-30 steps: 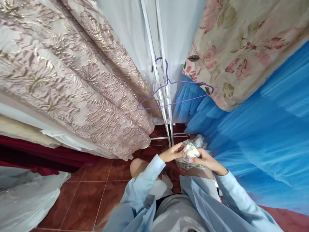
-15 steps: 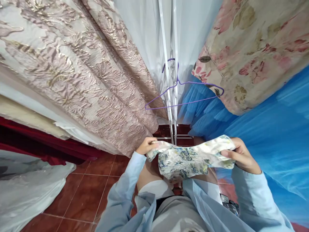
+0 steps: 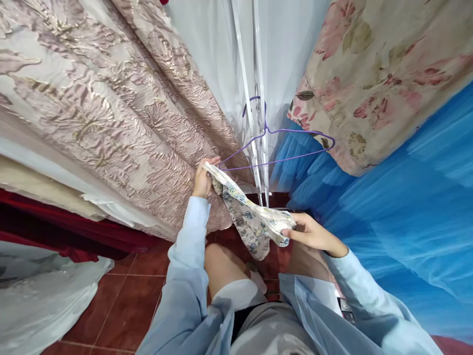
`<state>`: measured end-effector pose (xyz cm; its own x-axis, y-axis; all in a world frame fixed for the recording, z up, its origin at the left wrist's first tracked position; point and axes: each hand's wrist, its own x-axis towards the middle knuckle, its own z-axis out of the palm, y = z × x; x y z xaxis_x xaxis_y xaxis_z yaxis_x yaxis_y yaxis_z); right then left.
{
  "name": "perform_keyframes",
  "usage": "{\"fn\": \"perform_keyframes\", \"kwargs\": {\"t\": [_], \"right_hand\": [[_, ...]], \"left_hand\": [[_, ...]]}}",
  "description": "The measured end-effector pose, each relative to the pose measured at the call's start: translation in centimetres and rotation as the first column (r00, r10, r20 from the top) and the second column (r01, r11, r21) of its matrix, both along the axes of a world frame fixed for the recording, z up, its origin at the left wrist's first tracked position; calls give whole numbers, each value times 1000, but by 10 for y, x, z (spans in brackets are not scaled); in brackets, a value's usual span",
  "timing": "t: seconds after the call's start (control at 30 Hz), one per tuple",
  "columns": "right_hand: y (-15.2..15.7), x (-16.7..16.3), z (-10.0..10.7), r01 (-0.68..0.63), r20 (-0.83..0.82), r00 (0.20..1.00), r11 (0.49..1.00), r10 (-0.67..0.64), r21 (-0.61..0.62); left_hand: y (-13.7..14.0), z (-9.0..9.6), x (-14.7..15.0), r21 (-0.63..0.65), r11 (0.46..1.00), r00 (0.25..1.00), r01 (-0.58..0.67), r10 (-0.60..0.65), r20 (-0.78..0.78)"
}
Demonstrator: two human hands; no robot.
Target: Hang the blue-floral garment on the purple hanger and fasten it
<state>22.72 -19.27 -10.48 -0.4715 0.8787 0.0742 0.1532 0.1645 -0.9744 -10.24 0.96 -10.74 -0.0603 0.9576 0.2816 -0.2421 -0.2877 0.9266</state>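
A small white garment with a blue and yellow floral print is stretched slantwise between my hands; its exact kind cannot be made out. My left hand grips its upper left end, close to the left corner of a purple clothes hanger. Whether garment and hanger touch there is unclear. Lower and to the right, my right hand pinches the other end between thumb and fingers. The lower part of the cloth hangs loose above my knees. The hanger is hooked by white metal poles.
Pinkish embossed fabric hangs on the left. Two white poles stand in front of white cloth. On the right hang a floral fabric and blue tulle. Red tiles cover the floor.
My left hand has risen with its end of the garment to the hanger's left corner. My right hand has moved left, and the garment now slants instead of lying level.
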Motion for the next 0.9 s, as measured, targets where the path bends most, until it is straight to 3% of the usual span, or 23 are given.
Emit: {"fn": "perform_keyframes", "kwargs": {"t": [0.13, 0.27, 0.33, 0.43, 0.5, 0.63, 0.67, 0.73, 0.83, 0.9], "right_hand": [[5, 11, -14, 119, -23, 993, 993, -119, 4], [23, 45, -15, 375, -26, 927, 920, -375, 112], [42, 64, -9, 512, -52, 853, 816, -519, 268], [83, 85, 4, 656, -149, 712, 575, -686, 489], [112, 90, 11, 697, -191, 637, 453, -746, 557], [154, 86, 15, 713, -225, 541, 300, -811, 633], [158, 84, 15, 717, -228, 529, 287, -817, 635], [162, 84, 17, 735, -213, 530, 319, -821, 598], [152, 92, 27, 783, -159, 547, 437, -822, 442], [139, 102, 37, 784, -117, 600, 552, -792, 285]], "left_hand": [[1, 6, 19, -122, 969, 974, 217, -207, 91], [-13, 11, 10, -155, 977, 988, 144, -152, -40], [-18, 18, 3, -152, 984, 986, 94, -113, -125], [-21, 32, -1, -188, 978, 971, 87, -125, -204], [-21, 39, 0, -223, 970, 964, 101, -151, -217], [-20, 43, 6, -283, 946, 960, 156, -213, -184], [-20, 43, 5, -293, 942, 959, 166, -224, -175], [-19, 42, 2, -318, 929, 956, 186, -246, -159], [-16, 40, -8, -377, 889, 938, 259, -325, -122], [-12, 38, -13, -378, 879, 931, 290, -351, -101]]}}
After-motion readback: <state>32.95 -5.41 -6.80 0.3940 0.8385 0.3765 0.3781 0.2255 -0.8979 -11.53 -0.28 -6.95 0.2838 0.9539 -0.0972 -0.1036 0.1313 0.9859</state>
